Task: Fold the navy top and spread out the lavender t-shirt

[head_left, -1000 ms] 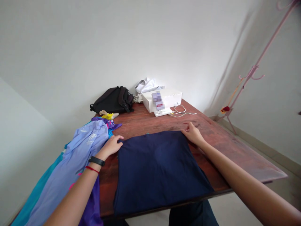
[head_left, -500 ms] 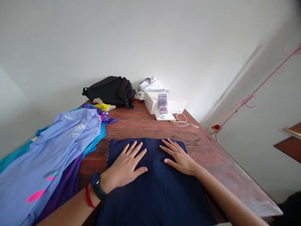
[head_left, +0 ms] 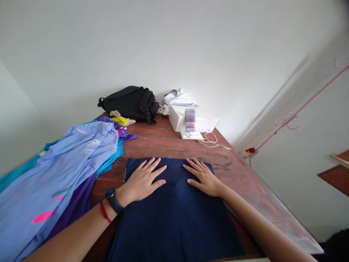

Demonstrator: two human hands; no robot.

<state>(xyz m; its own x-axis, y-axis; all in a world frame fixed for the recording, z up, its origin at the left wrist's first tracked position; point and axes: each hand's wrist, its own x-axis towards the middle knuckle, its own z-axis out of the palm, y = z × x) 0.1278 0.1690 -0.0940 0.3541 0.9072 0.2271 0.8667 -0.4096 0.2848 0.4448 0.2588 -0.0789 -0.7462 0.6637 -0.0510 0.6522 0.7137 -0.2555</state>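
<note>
A folded navy blue garment (head_left: pixel 174 218) lies flat on the wooden table (head_left: pixel 240 174) in front of me. My left hand (head_left: pixel 143 180) rests palm down on its upper left part, fingers spread. A black watch and a red string sit on that wrist. My right hand (head_left: pixel 203 176) lies flat on the upper right part of the cloth, fingers apart too. Neither hand holds anything.
A pile of light blue, teal and purple clothes (head_left: pixel 62 171) hangs over the table's left side. At the back stand a black bag (head_left: pixel 129 103), a white box (head_left: pixel 196 120) with a charger and cable (head_left: pixel 209 140), and white cloth (head_left: pixel 177 97). A pink rack (head_left: pixel 297 112) leans at the right wall.
Both hands moved from the garment's far corners onto its top surface and now lie flat there. The view has shifted closer and lower over the table.
</note>
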